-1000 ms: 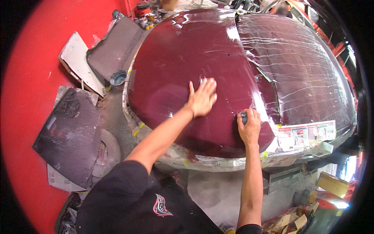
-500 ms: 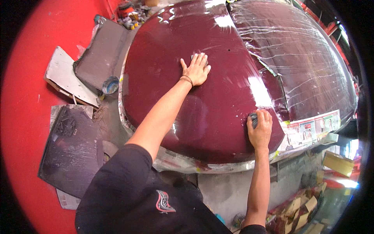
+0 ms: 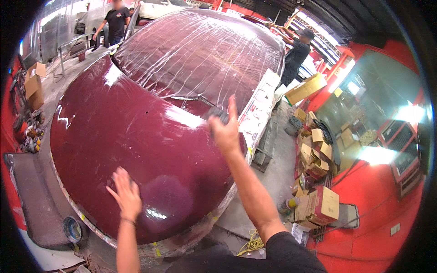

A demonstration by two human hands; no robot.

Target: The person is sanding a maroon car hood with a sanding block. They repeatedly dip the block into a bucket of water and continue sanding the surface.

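Note:
A glossy maroon car hood [image 3: 104, 132] spreads out before me, with light smears and bright reflections on it. My left hand [image 3: 126, 194] is over its near left part, fingers spread. Blur leaves it unclear whether the hand touches the paint, and whether something greyish lies under the fingers. My right hand [image 3: 226, 132] is at the hood's right side, near the windshield end. It grips a dark grey pad [image 3: 219, 114] between thumb and fingers, one finger pointing up. That hand looks slightly raised; contact with the hood cannot be made out.
Wrinkled clear plastic [image 3: 195, 54] covers the windshield and roof, with newspaper masking [image 3: 257, 107] along the right side. Cardboard boxes [image 3: 325, 204] and a yellow cord [image 3: 250, 244] lie right. A tin [image 3: 73, 229] stands left. One person [image 3: 298, 54] is beyond the car, another [image 3: 117, 22] far left.
My view has swung up and to the right, bringing in the workshop and two people. The right hand has shifted toward the windshield, still with the pad; the left is nearer the hood's front.

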